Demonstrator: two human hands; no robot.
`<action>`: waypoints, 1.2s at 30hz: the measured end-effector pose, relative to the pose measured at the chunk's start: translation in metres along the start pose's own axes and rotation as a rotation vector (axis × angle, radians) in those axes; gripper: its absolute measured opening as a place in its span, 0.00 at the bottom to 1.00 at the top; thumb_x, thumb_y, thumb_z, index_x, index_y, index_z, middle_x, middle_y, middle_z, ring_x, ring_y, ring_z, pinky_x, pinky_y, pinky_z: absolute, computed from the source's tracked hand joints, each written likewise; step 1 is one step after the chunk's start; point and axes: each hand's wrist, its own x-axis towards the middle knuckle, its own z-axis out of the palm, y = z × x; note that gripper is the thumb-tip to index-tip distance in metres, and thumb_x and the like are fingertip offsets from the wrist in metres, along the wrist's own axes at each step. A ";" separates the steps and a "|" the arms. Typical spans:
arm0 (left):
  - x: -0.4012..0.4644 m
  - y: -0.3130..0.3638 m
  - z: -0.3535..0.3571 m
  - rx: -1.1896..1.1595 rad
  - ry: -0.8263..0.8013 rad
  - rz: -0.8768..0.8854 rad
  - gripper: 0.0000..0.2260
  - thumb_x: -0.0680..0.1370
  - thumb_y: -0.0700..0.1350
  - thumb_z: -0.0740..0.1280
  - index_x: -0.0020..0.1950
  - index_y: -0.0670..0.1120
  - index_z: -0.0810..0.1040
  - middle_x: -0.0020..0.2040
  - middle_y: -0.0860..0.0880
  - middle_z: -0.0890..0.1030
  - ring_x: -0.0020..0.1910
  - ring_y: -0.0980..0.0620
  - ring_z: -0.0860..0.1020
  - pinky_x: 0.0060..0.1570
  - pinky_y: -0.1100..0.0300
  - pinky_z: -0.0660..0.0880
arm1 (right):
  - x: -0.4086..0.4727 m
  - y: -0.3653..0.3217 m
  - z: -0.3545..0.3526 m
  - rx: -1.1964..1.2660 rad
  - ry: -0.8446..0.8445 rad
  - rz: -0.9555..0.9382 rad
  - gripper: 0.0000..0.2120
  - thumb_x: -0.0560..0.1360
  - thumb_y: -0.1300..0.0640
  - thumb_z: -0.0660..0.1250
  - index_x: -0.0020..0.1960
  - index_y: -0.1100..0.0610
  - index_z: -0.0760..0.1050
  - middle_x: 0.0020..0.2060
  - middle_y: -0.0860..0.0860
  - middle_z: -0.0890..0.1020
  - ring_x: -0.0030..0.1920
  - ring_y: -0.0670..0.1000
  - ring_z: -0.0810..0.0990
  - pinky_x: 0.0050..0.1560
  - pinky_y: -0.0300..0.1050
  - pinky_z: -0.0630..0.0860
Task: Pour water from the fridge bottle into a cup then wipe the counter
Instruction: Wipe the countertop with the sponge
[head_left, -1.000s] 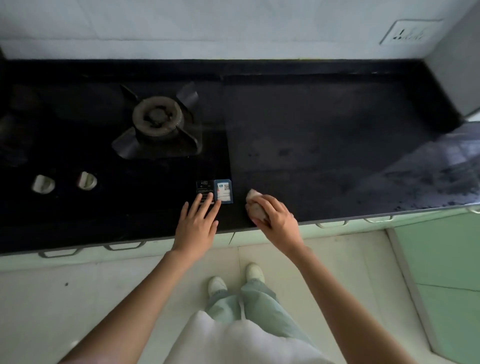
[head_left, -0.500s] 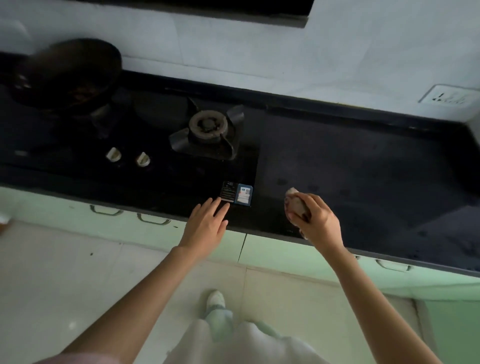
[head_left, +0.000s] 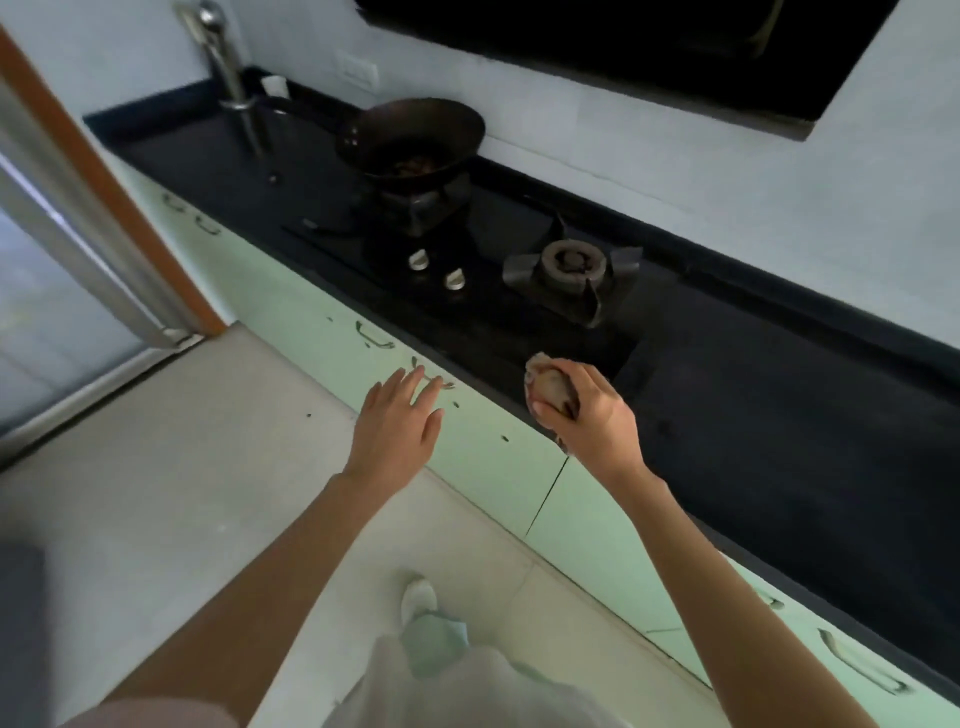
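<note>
My right hand (head_left: 587, 415) is closed around a small crumpled cloth (head_left: 549, 385), held just above the front edge of the black counter (head_left: 779, 415). My left hand (head_left: 397, 421) hovers open with spread fingers in front of the pale green cabinet doors, off the counter and holding nothing. A small white cup (head_left: 274, 85) stands at the far left back of the counter, beside the pipe. No fridge bottle is in view.
A dark wok (head_left: 410, 137) sits on the left burner of the gas hob; the right burner (head_left: 571, 270) is bare, with two knobs (head_left: 436, 270) in front. A metal pipe (head_left: 231, 83) rises at the back left. A doorway (head_left: 78, 260) lies left; a range hood hangs above.
The view swung left, bringing the wok, pipe and doorway into sight. My left hand lifted off the hob edge and now hangs in front of the cabinets. My right hand raised the cloth off the counter.
</note>
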 end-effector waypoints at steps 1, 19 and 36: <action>-0.006 -0.010 -0.007 0.007 0.020 -0.033 0.19 0.80 0.48 0.62 0.70 0.44 0.72 0.69 0.41 0.73 0.69 0.41 0.70 0.66 0.45 0.70 | 0.006 -0.011 0.007 0.010 -0.018 -0.038 0.22 0.72 0.49 0.72 0.64 0.51 0.73 0.58 0.49 0.78 0.53 0.52 0.78 0.45 0.41 0.75; -0.053 -0.274 -0.071 0.031 0.097 -0.452 0.19 0.81 0.47 0.61 0.71 0.44 0.70 0.71 0.40 0.70 0.71 0.38 0.68 0.68 0.42 0.66 | 0.140 -0.242 0.197 0.186 -0.227 -0.358 0.19 0.71 0.52 0.72 0.61 0.50 0.75 0.56 0.47 0.79 0.52 0.49 0.78 0.48 0.43 0.76; 0.032 -0.457 -0.058 -0.051 0.044 -0.461 0.20 0.82 0.49 0.58 0.74 0.46 0.67 0.74 0.42 0.67 0.74 0.40 0.63 0.72 0.43 0.61 | 0.273 -0.306 0.350 0.215 -0.297 -0.145 0.19 0.74 0.50 0.70 0.63 0.49 0.73 0.54 0.46 0.77 0.42 0.50 0.81 0.38 0.53 0.82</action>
